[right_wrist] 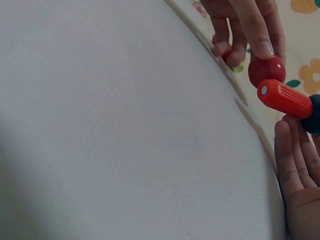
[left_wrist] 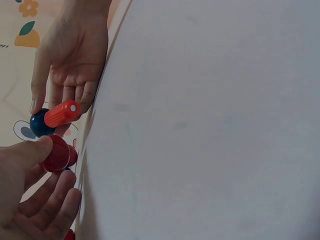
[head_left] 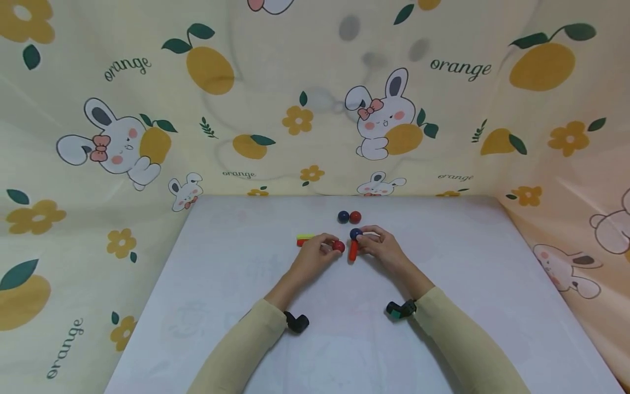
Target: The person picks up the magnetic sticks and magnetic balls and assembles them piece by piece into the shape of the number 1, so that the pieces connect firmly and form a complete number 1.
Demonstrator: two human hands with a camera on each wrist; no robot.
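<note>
Currently your left hand (head_left: 315, 253) is pinching a red ball (head_left: 338, 246); your right hand (head_left: 383, 246) is gripping an orange-red rod (head_left: 353, 250) tipped with a blue ball (head_left: 356, 233), both just above the surface (head_left: 236, 284). Keep the rod's free end steady, guiding the red ball squarely onto it.

Head view looks down; 2 close wrist views share the red rod (left_wrist: 62, 113)

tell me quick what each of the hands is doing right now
Left hand: pinches a red ball between thumb and fingers.
Right hand: holds a red rod with a dark blue ball on its far end.
</note>
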